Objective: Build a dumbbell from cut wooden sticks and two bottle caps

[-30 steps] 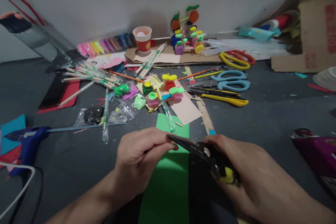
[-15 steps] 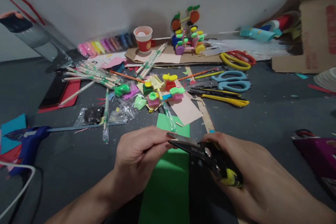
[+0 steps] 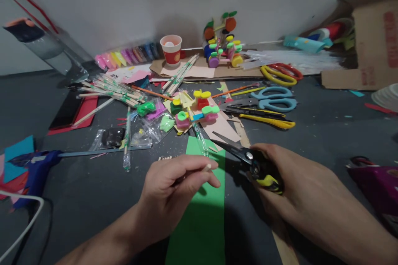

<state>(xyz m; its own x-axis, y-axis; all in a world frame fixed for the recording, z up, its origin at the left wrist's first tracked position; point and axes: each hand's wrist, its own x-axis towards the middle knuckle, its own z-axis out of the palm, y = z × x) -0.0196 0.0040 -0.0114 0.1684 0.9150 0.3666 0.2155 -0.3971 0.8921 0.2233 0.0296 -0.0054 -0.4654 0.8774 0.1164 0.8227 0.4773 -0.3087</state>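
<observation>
My left hand (image 3: 178, 186) pinches a thin wooden stick (image 3: 207, 168) whose pale end pokes out between thumb and fingers, above a green paper strip (image 3: 199, 223). Most of the stick is hidden in the hand. On the right, my right hand (image 3: 295, 182) is wrapped round black and yellow clippers (image 3: 248, 157). Their blades are parted and point up and left, away from the stick. Just beyond the hands lie small clay pieces, among them a red and yellow one (image 3: 202, 101) and a pink and green one (image 3: 210, 112).
Blue-handled scissors (image 3: 276, 99) and a yellow cutter (image 3: 270, 121) lie to the right. Wrapped sticks (image 3: 115, 90), a paper cup (image 3: 171, 51) and clay models (image 3: 225, 49) stand or lie behind. A blue glue gun (image 3: 37, 174) is at the left.
The clippers have moved up and right, off the stick, and their blades have parted. My left hand has shifted slightly right, and the stick's end now shows.
</observation>
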